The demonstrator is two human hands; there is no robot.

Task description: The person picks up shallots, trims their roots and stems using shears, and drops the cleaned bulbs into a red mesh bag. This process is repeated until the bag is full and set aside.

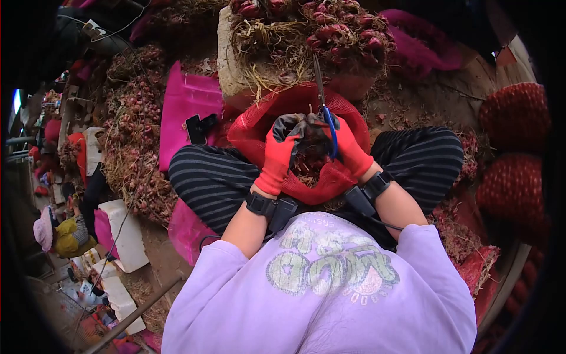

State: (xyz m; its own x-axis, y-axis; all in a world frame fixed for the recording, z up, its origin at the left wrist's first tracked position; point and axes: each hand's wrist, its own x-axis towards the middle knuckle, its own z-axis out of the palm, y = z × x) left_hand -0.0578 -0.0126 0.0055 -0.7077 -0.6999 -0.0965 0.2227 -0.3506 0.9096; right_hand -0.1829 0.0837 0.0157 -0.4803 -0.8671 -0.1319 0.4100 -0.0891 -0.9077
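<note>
- Left hand: red-gloved, its grip closed around a shallot bunch, which sits over the lap above the red mesh bag.
- Right hand: red-gloved, grip closed on the blue handles of the scissors.
- Relation: the bunch lies between the two hands and touches both. The scissors' long axis runs away from the body, tips toward the shallot pile.
- Pose: both forearms are bent inward and the wrists meet at the midline.
</note>
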